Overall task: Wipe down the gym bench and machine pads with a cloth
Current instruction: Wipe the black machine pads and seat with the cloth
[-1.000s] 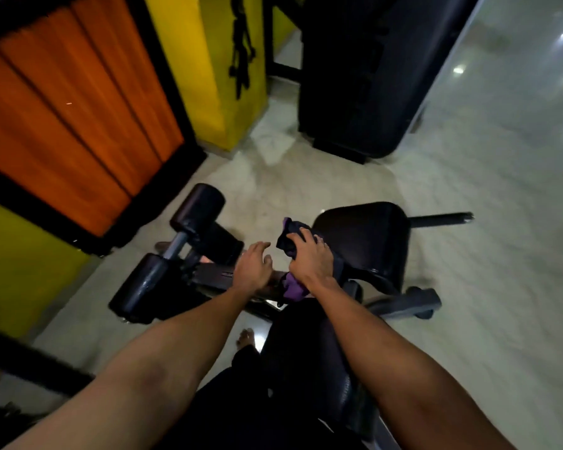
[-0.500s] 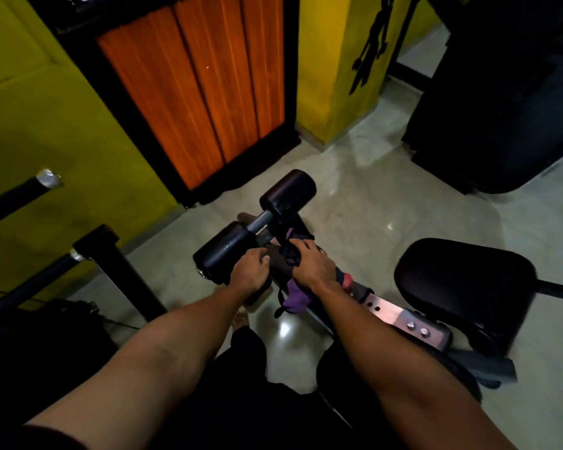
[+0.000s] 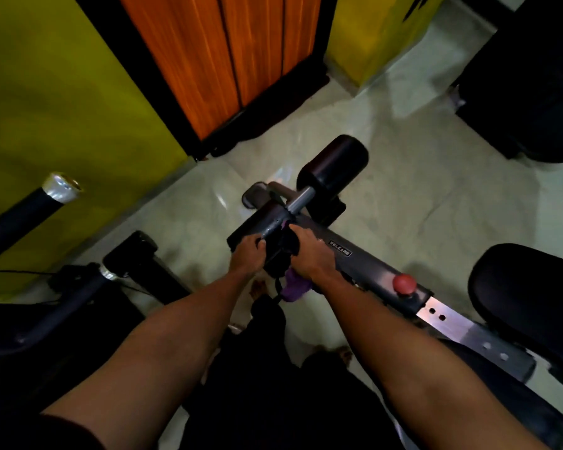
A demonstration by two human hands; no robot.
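Observation:
My right hand (image 3: 311, 256) grips a dark and purple cloth (image 3: 293, 289) and holds it against the grey frame bar (image 3: 364, 264) of the machine. The cloth's purple end hangs below the hand. Beside it, my left hand (image 3: 247, 256) curls round the near black roller pad (image 3: 247, 230). The far black roller pad (image 3: 333, 167) sticks out on the same metal axle beyond my hands. A black seat pad (image 3: 527, 287) lies at the right edge.
A red knob (image 3: 404, 283) sits on the frame bar to the right of my hands. Black tubes with silver ends (image 3: 61, 186) rise at the left. Orange panels (image 3: 228, 56) and a yellow wall (image 3: 52, 102) stand behind. A dark machine (image 3: 527, 79) fills the upper right.
The view has swung left from the seat pad to the roller pads. Both hands have moved along the frame, and my left hand now curls round the near roller.

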